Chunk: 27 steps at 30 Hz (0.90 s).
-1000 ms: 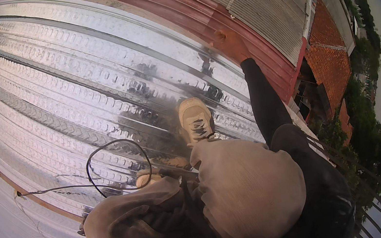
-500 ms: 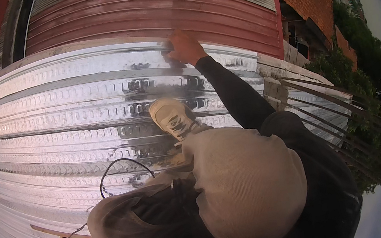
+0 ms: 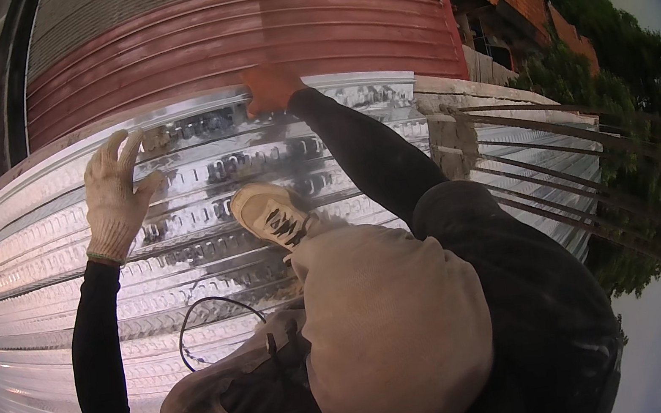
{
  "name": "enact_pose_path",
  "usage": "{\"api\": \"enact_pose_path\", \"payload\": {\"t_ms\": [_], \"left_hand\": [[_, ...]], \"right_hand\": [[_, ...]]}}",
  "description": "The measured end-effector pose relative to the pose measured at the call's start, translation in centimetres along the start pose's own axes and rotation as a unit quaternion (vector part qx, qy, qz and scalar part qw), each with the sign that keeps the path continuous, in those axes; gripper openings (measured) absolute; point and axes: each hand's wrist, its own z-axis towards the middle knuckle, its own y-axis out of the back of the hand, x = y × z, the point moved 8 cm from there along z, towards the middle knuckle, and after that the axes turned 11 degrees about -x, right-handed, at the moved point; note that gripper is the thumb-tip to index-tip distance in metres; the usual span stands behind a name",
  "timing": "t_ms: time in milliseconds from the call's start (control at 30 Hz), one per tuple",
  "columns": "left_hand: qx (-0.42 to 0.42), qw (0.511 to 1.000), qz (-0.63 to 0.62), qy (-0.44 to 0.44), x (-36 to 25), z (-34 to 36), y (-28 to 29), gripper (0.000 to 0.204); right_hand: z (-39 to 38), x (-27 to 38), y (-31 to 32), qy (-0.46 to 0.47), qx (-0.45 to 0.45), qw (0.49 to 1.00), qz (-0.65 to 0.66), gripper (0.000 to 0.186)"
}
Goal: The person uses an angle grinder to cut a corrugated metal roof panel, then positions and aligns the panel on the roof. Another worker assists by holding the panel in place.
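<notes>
Underfoot lies a shiny ribbed metal roofing sheet [image 3: 198, 175] with rows of embossed marks. My right hand [image 3: 272, 89], orange-red in colour, is closed at the sheet's far edge; its thumb lies on the near side and its fingertips are hard to see. On the left, my left hand [image 3: 117, 196], in an off-white knit glove, reaches over the metal with fingers spread and holds nothing. A beige shoe [image 3: 270, 215] of mine stands on the ribs between the two arms. My bent knee [image 3: 396, 329] covers part of the sheet.
A red ribbed metal wall [image 3: 179, 54] rises along the far edge. On the metal by my knee, a black cable [image 3: 187, 330] curves in a loop. Long dark bars [image 3: 547, 166] stick out at the right past a concrete ledge [image 3: 454, 145]. Trees [image 3: 631, 102] and sky lie beyond.
My left hand has come into view and reaches forward on the left. The right hand stays at the far edge. The whole view has shifted a little.
</notes>
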Motion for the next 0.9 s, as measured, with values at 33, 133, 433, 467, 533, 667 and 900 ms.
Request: {"api": "enact_pose_path", "payload": {"t_ms": [33, 133, 433, 467, 533, 667, 900], "left_hand": [[-0.052, 0.996, 0.008, -0.066, -1.8, 2.7, -0.3, 0.084], [-0.030, 0.994, 0.028, -0.099, -3.8, 7.7, -4.0, 0.068], [-0.062, 0.997, 0.025, -0.042, -5.8, 3.2, -7.3, 0.023], [-0.081, 0.994, 0.049, -0.050, -6.5, 2.5, -6.9, 0.021], [-0.061, 0.995, 0.077, -0.029, -7.3, 1.0, -6.9, 0.013], [-0.043, 0.997, 0.062, -0.020, -8.1, -0.5, -5.5, 0.010], [-0.043, 0.997, 0.021, -0.059, -5.6, 2.6, -5.8, 0.027]], "right_hand": [[-0.3, 0.1, 0.4, 0.004, -0.022, 1.000, 0.007, 0.049], [-1.4, 0.8, 1.2, 0.018, -0.098, 0.995, 0.020, 0.047], [-8.6, 4.7, 1.6, 0.018, -0.231, 0.970, -0.070, 0.027], [-9.5, 5.2, 1.8, 0.027, -0.242, 0.968, -0.067, 0.026], [-11.1, 5.9, 2.1, 0.044, -0.265, 0.962, -0.059, 0.023], [-12.1, 6.4, 2.6, 0.059, -0.243, 0.968, -0.039, 0.026], [-8.4, 4.2, 4.3, 0.053, -0.172, 0.978, 0.103, 0.045]]}}
